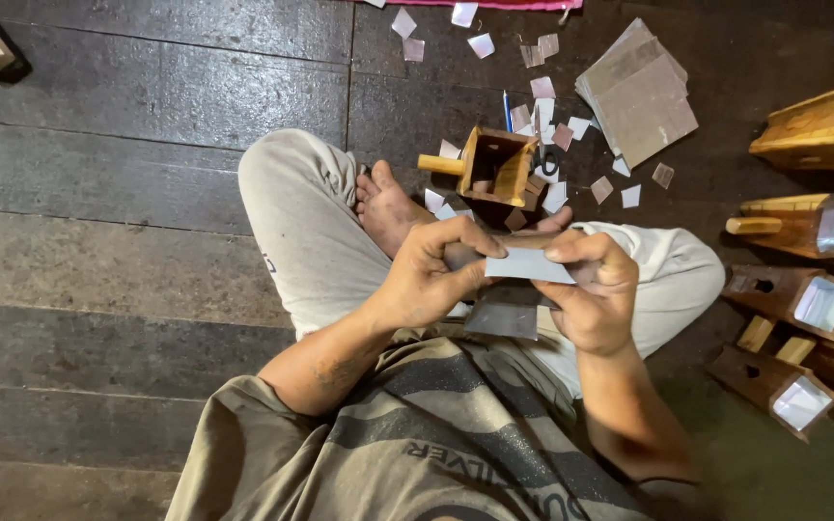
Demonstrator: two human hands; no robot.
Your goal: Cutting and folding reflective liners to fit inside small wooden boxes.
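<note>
Dark floorboards (127,251) surround me, seated cross-legged: my left hand (431,275) and right hand (596,289) pinch a small mirror piece (530,265) over my lap, fingers clamped at opposite edges, keeping its face clean; an open wooden box (496,172) waits at twelve o'clock.

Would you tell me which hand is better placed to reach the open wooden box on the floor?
Probably the right hand: the wooden box lies closer to it, though both hands pinch the shiny strip.

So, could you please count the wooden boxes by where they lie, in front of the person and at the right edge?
Wooden box in front of the feet: 1
Wooden boxes at the right edge: at least 5; the far ones overlap and run out of view
Total: at least 6
</note>
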